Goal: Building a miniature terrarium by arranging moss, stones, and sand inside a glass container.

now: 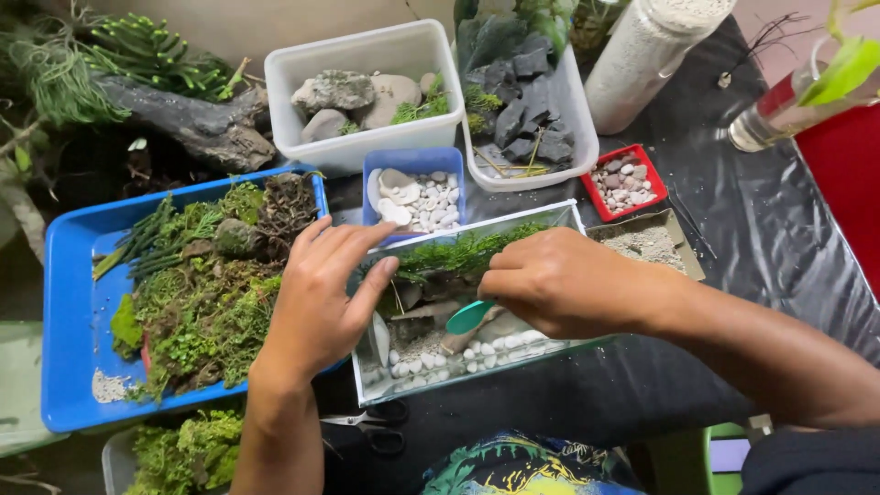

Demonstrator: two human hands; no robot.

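**Steadying the tank, spoon inside**

Bracing the glass tank at its left wall, the left hand lies open, fingers spread over the rim, gripping nothing; it looks placed to keep the tank from sliding. The right hand is closed around a teal spoon, bowl down and low inside the tank, just above white pebbles along the near wall. Held short, near the bowel end, likely for control in the tight space.

- Tank sits at the middle of the table, near its front edge. Inside: moss along the far wall, grey stones and a pale slab under the hands, pebbles in front.
- Supplies ring the tank, within reach: blue tray of moss and twigs touching its left side; small blue tub of white stones just behind; red tub of pinkish pebbles and a flat box of sand at the far right corner.
- Further back: white bin of rocks, second bin of dark slate, tall jar of grit.
- Scissors lie at the front edge, under the left wrist.

Room: crowded left and behind; tank rims nearly meet tray and tub. Open black sheet only to the right of the tank, where the right forearm comes in. Inside the tank, both hands fill most of the opening.
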